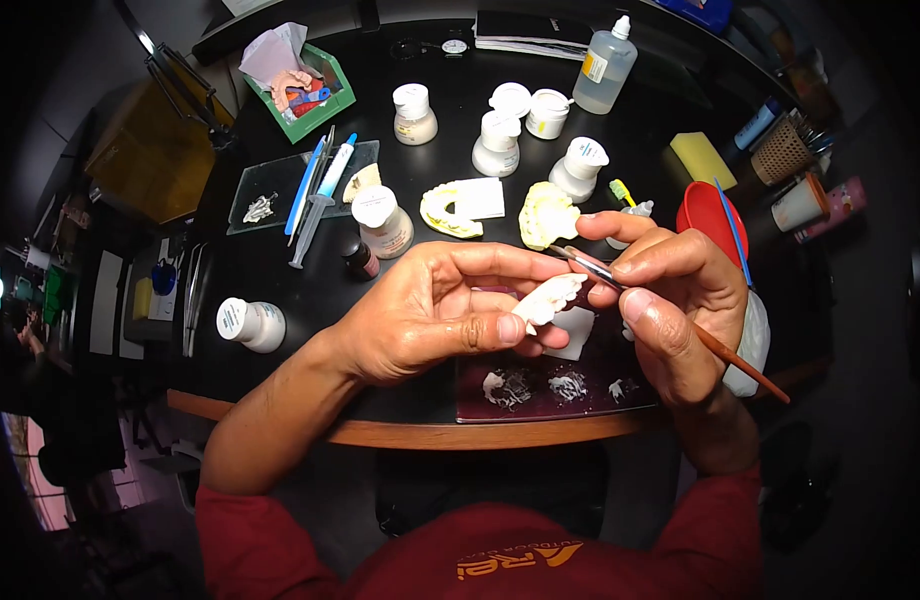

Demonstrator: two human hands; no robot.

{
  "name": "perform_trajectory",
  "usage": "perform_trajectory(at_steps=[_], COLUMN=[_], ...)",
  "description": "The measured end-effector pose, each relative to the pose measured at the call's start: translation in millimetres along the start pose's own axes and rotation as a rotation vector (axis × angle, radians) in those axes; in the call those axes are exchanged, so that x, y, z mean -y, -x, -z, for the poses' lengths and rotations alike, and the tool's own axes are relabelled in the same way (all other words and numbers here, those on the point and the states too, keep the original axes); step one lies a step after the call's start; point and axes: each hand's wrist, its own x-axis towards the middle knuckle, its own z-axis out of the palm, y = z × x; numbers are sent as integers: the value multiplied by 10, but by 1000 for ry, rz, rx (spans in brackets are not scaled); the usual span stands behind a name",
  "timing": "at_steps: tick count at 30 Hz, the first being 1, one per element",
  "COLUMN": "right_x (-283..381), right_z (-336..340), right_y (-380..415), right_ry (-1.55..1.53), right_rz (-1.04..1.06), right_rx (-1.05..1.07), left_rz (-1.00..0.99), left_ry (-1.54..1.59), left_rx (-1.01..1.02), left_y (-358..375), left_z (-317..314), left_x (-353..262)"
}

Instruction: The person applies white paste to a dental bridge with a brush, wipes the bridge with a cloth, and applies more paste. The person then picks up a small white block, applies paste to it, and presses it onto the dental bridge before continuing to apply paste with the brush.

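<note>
My left hand (430,310) pinches a white dental piece with a row of teeth (552,300) between thumb and fingers, above the front of the table. Closed around a brush with a reddish-brown wooden handle (737,360) is my right hand (675,300). The brush's dark ferrule points up and left, its tip close over the dental piece. Below both hands lies a dark red mixing plate (480,410) with several smears of white paste (568,387). A white square pad (572,335) rests there, partly hidden by my left fingers.
Yellowish dental casts (548,215) and several white-lidded jars (382,222) stand behind my hands. On the left, a glass slab (265,185) carries a syringe (312,230) and thin tools. A red bowl (712,220), yellow sponge (702,160) and clear bottle (605,70) stand farther right and back.
</note>
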Motion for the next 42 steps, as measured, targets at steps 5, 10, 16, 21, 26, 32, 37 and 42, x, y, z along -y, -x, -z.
perform_trajectory(at_steps=[5,10,16,21,26,32,37,42], right_x=[-20,-57,-46,-32,-35,-27,-54,-76], right_z=[33,54,43,4,-7,-10,-4,-3], right_y=[26,76,88,71,74,75,74,69], right_ry=[98,155,221,275,268,270,259,243], right_rz=[98,116,221,247,235,235,263,289], right_rx=[60,163,237,241,241,251,253,255], left_rz=[-51,-234,-300,-341,-388,-400,-402,-378], left_ry=[-153,-405,-619,-724,-860,-881,-895,-904], left_rx=[-41,-80,-82,-84,-80,-81,-75,-85], left_y=[12,14,16,27,34,28,31,37], left_z=[38,23,69,39,42,39,42,29], left_x=[-19,33,11,-31,-70,-87,-94,-107])
